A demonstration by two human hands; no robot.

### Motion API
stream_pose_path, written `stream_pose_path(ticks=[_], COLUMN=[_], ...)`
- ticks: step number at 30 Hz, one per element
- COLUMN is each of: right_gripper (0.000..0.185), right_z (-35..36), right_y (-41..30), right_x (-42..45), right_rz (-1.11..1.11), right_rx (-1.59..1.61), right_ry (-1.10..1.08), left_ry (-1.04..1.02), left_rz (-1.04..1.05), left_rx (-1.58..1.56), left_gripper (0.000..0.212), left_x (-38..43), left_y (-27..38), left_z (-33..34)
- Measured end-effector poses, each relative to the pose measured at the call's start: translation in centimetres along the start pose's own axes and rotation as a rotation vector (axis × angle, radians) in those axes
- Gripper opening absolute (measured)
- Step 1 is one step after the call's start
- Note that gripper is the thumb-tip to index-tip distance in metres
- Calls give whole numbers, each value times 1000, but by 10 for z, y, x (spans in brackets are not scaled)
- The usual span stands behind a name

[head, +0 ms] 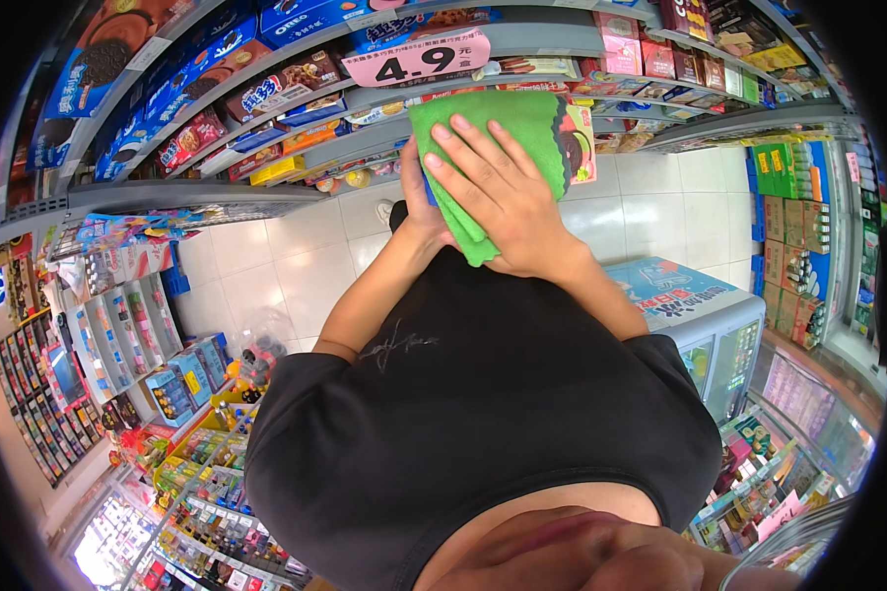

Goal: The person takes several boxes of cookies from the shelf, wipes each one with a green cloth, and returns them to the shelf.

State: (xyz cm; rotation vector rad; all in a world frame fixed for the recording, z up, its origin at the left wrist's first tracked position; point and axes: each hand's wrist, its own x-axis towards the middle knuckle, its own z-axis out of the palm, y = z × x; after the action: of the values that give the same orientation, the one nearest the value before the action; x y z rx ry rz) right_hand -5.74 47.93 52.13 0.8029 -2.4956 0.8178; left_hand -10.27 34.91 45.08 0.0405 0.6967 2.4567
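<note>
A green cleaning cloth (499, 118) with a scalloped dark edge is draped over a printed snack box (585, 151) in front of my chest. My right hand (495, 192) lies flat across the cloth, pressing it onto the box, with the thumb side towards my left hand. From the left side my left hand (420, 196) grips the box and the cloth's near edge; a sliver of blue shows beside its palm. Most of the box is hidden, with only its right end, printed with a dark cookie and fruit, in sight.
Shelves of boxed cookies (288, 81) curve close in front, with a pink price sign (417, 57) on one edge. A display freezer (680, 295) stands to the right. Stacked drink cartons (791, 236) lie beyond it. Left are a tiered rack (126, 332) and blue boxes (185, 380).
</note>
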Motion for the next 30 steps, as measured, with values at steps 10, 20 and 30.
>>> stream_pose_path(ticks=[10, 20, 30], right_gripper=[68, 52, 51], right_z=[5, -7, -28], right_y=[-3, 69, 68], right_x=[-2, -29, -62], right_rz=[-16, 382, 737], right_rx=[39, -43, 1336], right_ry=[-20, 353, 693], left_ry=[12, -202, -225], left_rz=[33, 123, -8], left_rx=[10, 55, 39], left_gripper=[78, 106, 119], left_x=[4, -1, -1], left_y=[7, 23, 31], left_z=[17, 25, 41])
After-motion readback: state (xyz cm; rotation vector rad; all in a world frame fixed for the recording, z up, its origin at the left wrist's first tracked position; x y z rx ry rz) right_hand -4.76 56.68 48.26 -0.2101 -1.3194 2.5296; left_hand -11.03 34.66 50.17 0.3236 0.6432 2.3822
